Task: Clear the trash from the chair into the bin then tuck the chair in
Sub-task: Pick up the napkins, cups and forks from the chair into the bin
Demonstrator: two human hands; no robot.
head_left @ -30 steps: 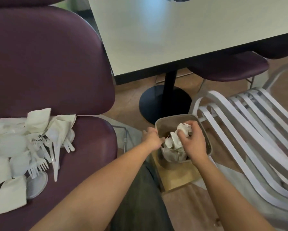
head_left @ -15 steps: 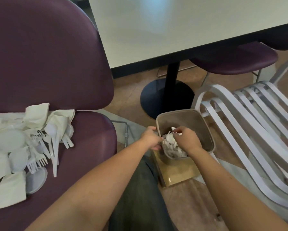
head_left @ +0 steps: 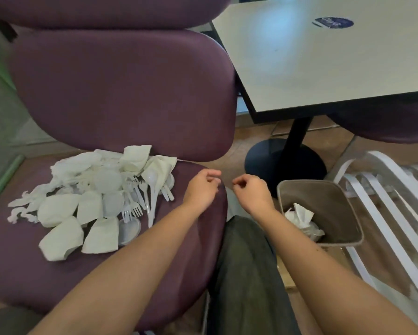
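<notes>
Heaped on the left of the purple chair point(head_left: 106, 274) seat: trash point(head_left: 94, 201) of white napkins, forks, spoons and lids. Just right of it, over the seat edge, left hand point(head_left: 202, 188) and right hand point(head_left: 251, 192), apart, fingers loosely curled, empty. Further right, on the floor, bin point(head_left: 329, 201) holding crumpled paper. Above, pale counter point(head_left: 324, 64).

Purple padded chair point(head_left: 121, 97) is sitting pulled out from the table, its seat carrying a white trash pile point(head_left: 99, 197): crumpled napkins, forks, spoons, round lids. Grey square bin point(head_left: 333, 201) is standing upright right of the chair, holding crumpled white trash.
</notes>
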